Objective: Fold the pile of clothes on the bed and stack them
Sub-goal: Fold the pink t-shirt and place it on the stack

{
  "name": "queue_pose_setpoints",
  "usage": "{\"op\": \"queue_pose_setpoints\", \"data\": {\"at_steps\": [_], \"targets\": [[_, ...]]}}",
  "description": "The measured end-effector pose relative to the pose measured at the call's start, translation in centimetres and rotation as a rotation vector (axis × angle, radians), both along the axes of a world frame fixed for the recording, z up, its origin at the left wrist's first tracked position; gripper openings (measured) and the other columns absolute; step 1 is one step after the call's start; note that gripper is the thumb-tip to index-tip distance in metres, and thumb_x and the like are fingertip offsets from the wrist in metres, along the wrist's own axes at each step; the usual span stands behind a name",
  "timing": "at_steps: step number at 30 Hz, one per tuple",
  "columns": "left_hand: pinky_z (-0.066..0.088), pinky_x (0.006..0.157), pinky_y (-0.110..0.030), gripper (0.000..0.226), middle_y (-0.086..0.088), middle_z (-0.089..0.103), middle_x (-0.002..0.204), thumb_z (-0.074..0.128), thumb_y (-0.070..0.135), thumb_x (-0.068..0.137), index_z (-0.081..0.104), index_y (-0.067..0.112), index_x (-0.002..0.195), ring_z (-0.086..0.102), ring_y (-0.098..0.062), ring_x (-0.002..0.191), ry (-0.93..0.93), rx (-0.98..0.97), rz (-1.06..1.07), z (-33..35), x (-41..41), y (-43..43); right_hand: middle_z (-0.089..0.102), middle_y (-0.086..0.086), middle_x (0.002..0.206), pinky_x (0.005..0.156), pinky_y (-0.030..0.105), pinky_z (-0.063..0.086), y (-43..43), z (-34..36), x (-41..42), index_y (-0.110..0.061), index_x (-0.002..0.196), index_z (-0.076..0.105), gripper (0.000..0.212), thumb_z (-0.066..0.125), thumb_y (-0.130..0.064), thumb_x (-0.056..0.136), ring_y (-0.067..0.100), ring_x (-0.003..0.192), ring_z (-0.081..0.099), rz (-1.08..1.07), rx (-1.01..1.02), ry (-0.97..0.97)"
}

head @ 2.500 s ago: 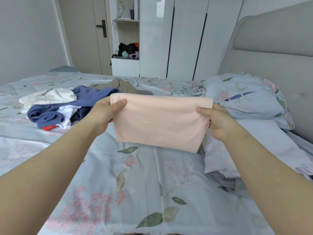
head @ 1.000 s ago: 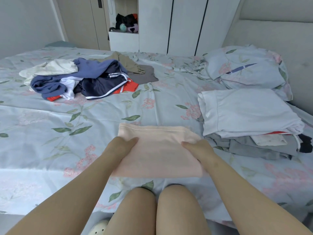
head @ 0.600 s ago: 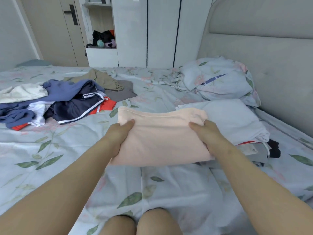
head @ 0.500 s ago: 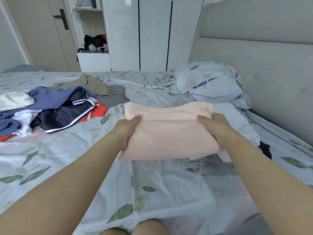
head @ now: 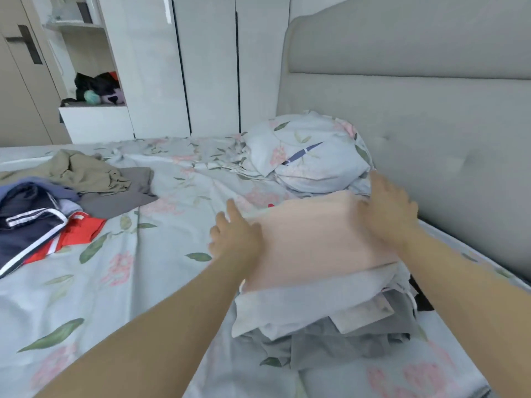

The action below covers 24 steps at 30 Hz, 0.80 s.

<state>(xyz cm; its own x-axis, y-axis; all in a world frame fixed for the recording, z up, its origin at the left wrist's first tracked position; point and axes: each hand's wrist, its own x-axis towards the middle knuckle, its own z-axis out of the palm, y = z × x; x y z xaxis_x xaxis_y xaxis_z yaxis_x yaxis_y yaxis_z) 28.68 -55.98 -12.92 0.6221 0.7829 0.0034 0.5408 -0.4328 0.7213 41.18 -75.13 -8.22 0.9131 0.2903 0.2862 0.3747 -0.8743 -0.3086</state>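
Hands: two, both bare, both reaching forward over the bed [head: 149, 282].
Peach garment [head: 316, 242]: one, folded into a flat rectangle, lying on top of the stack at the right side of the bed, just in front of the pillow.
Stack [head: 310, 314]: one; under the peach piece show a pale blue-white layer, grey cloth, a whitish piece and a black scrap at the right edge. The full number of garments cannot be told.
Loose pile [head: 54, 208]: one heap, unfolded, well apart to the left; five kinds of cloth show in it: olive, grey, blue, navy with white stripes, and red.
Pillow [head: 307, 159]: one, in the same floral print as the sheet, against the grey headboard [head: 416, 90].
Left hand [head: 234, 237]: grip wide open, fingers straight and spread, the hand lying against the left edge of the peach garment. It clasps nothing that can be seen.
Right hand [head: 388, 211]: grip open too, palm down, fingers spread flat on the far right corner of the peach garment; blurred, nothing pinched.
Background: a white wardrobe [head: 207, 67] and one shelf niche [head: 97, 87] holding dark items.
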Motion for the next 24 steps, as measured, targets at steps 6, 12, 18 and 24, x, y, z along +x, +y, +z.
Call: {"op": "queue_pose_setpoints", "data": {"at_steps": [6,12,18,24], "targets": [[-0.007,0.111,-0.058,0.056,0.013,0.005,0.158,0.021,0.058,0.095,0.010,0.041,0.148,-0.003,-0.016,0.146,0.254,0.376,-0.410,-2.2,1.8,-2.1,-0.001,-0.012,0.159,0.112,0.054,0.012,1.5,-4.8,1.2,-0.046,0.147,0.010,0.054,0.025,-0.054,0.096,0.023,0.146,0.005,0.162,-0.130,0.289],[-0.005,0.113,-0.059,0.063,0.009,0.005,0.159,0.020,0.064,0.092,0.008,0.040,0.149,0.000,-0.021,0.147,0.321,0.474,-0.373,-3.4,3.7,-2.7,0.004,-0.008,0.160,0.114,0.051,0.020,1.3,-7.4,4.0,-0.044,0.147,0.011,0.055,0.026,-0.054,0.095,0.021,0.145,0.014,0.206,0.039,0.367],[-0.003,0.115,-0.055,0.062,0.006,0.007,0.159,0.022,0.061,0.093,0.010,0.037,0.149,0.000,-0.021,0.146,0.312,0.461,-0.401,-3.8,5.1,-2.4,0.010,-0.006,0.159,0.115,0.047,0.020,1.6,-8.2,5.4,-0.040,0.148,0.016,0.054,0.026,-0.050,0.097,0.020,0.144,0.018,0.212,0.083,0.369],[-0.005,0.116,-0.052,0.059,0.005,0.006,0.160,0.018,0.055,0.096,0.007,0.035,0.150,0.001,-0.021,0.147,0.311,0.478,-0.446,-3.9,3.3,-2.2,0.007,-0.003,0.160,0.110,0.048,0.020,2.2,-7.7,2.4,-0.041,0.149,0.006,0.055,0.016,-0.052,0.097,0.026,0.143,0.017,0.050,-0.120,0.220]]}}
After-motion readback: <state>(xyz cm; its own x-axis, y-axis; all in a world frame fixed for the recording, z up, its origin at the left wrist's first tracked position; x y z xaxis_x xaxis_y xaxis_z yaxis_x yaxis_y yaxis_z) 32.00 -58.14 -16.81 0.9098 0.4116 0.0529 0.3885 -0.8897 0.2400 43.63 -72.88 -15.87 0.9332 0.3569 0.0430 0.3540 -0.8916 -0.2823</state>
